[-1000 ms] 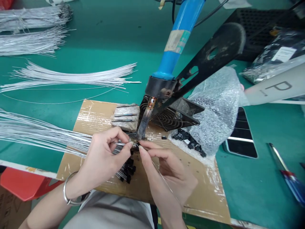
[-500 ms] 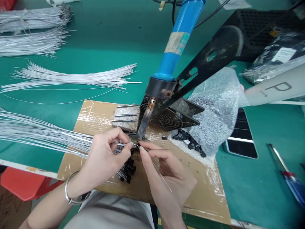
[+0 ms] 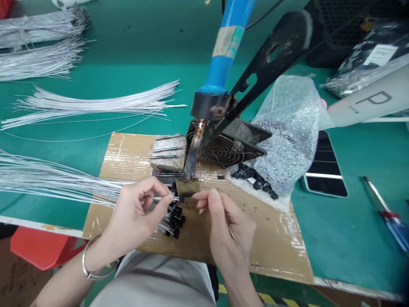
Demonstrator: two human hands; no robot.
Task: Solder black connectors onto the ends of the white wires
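Observation:
My left hand (image 3: 137, 215) pinches a thin silver wire whose tip carries a small black component (image 3: 181, 198). That tip sits just below the soldering iron's tip (image 3: 191, 166). The iron has a blue handle (image 3: 223, 51) and rests tilted in a black stand (image 3: 268, 59). My right hand (image 3: 225, 221) is a little right of the component, fingers curled on a thin wire (image 3: 235, 241) that runs down across the palm. Under my left fingers lies a pile of wires with black ends (image 3: 172, 219).
Everything sits on a taped cardboard sheet (image 3: 128, 157) on a green bench. A block with wires (image 3: 168, 152) and a small fan (image 3: 228, 151) stand behind the iron tip. Bubble wrap (image 3: 290, 123) with black parts (image 3: 255, 181), a phone (image 3: 326, 170) and wire bundles (image 3: 96, 102) lie around.
My right hand has drawn back to the right, away from the component and iron tip. My left hand keeps the wire and has dropped slightly. The view has shifted a little.

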